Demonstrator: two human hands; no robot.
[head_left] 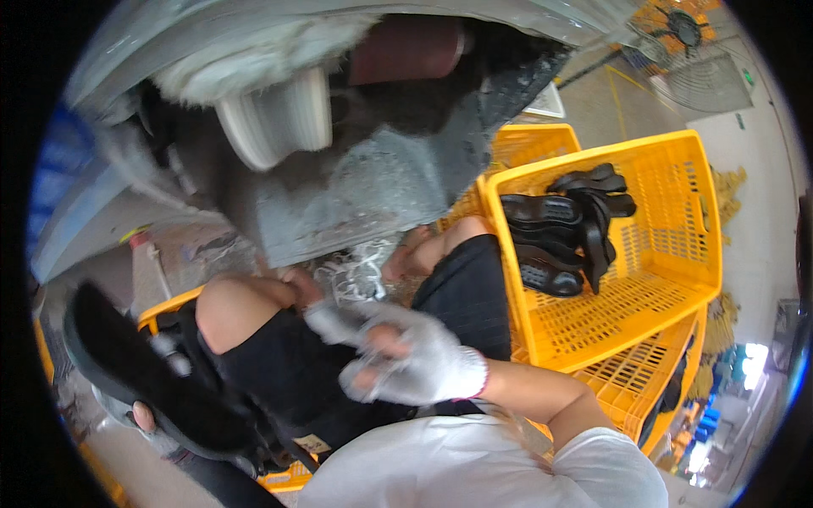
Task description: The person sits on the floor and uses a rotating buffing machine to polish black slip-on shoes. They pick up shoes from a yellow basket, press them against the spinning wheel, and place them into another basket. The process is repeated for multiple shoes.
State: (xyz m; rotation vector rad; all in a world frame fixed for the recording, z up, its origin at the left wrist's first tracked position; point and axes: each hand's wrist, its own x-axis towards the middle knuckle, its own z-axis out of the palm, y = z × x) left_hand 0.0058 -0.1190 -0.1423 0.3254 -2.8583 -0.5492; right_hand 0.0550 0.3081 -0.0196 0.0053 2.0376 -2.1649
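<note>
1. Gripping a black shoe sole point(127, 372), the gloved left hand point(146, 419) closes its fingers on the sole's outer edge; the sole is held tilted, off the person's left knee.
2. Above the knees, a grey machine housing point(339, 207) shows a whitish, blurred wheel point(279, 118) near its left edge and a dark red cylinder point(408, 51) right of it.
3. Between the feet, below the housing's lower edge, lies a tangle of white strips point(354, 269).
4. Over the lap, well apart from the sole, the gloved right hand point(415, 351) has its fingers loosely open and half bent, bare tips showing.
5. At right, a tilted yellow crate point(627, 330) carries dark soles point(546, 233), heaped toward its left edge and far side.
6. Beyond the crate's far right corner stands a fan point(684, 32).
</note>
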